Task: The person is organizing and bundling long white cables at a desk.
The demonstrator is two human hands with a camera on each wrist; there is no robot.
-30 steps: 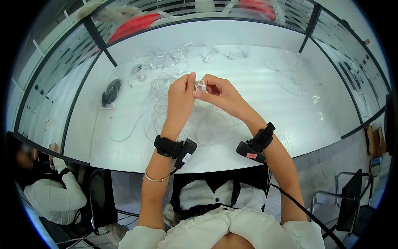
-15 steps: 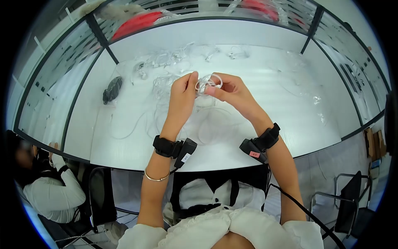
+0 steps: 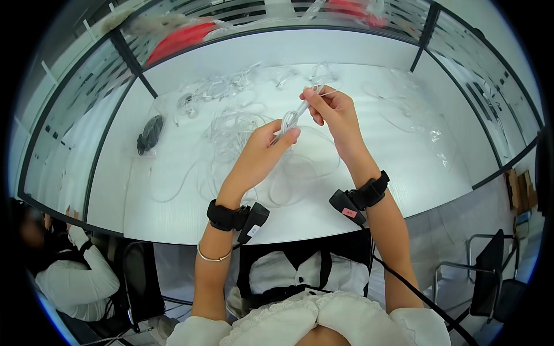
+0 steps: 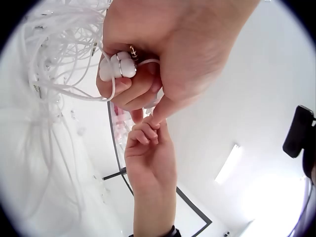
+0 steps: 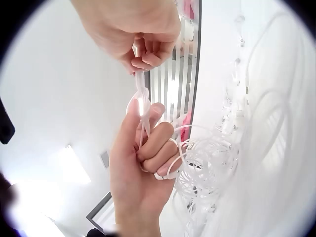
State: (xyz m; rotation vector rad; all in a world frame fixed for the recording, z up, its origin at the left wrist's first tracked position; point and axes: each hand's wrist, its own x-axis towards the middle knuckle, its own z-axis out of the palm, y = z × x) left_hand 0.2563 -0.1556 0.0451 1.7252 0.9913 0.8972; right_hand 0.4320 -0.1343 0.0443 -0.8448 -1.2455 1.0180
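White earphones [image 3: 292, 119] with a coiled cord stretch between both hands above the table. My left hand [image 3: 261, 154] holds the coil near its lower end, thumb along it. In the left wrist view, white earbuds [image 4: 119, 68] and a gold-tipped plug [image 4: 133, 52] show among its curled fingers. My right hand [image 3: 336, 115], higher and farther right, pinches the upper end of the cord. The right wrist view shows the coil [image 5: 141, 101] drawn narrow between the two hands. Beside the left hand, a tangle of white cords [image 3: 226, 131] lies on the table.
Clear bags [image 3: 222, 87] with white cords lie along the back of the white table [image 3: 392, 190]. A black bundle in a bag [image 3: 151, 134] sits at the left, thin clear plastic [image 3: 435, 141] at the right. Low partitions surround the table. Another person [image 3: 81, 271] sits at lower left.
Earlier the hands were close together around the coil. Now the right hand has moved up and away, and the cord is drawn into a longer, narrower bundle. The left hand has turned, thumb toward the right.
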